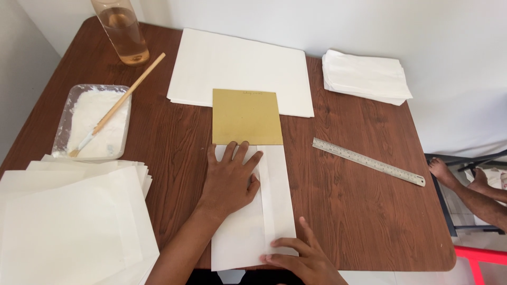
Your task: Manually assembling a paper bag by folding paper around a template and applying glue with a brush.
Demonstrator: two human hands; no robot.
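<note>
Left hand lies flat, fingers spread, on a folded white paper sheet with a mustard-yellow card poking out of its top, while the right hand pins the sheet's lower edge with its fingertips. A steel ruler lies to the right on the brown wooden table, and a tray of white paste with a brush sits to the left.

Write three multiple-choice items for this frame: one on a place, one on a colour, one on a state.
1. Where does the metal ruler lie?
A. right of the folded white paper
B. in the tray
C. on the paper stack

2. What colour is the card above the folded white paper?
A. red
B. mustard yellow
C. blue

3. How is the left hand?
A. flat on the paper
B. gripping the brush
C. lifted off the table

Answers: A, it rests on bare table; B, plainly yellow-brown; A, palm pressed down, fingers spread.
</note>
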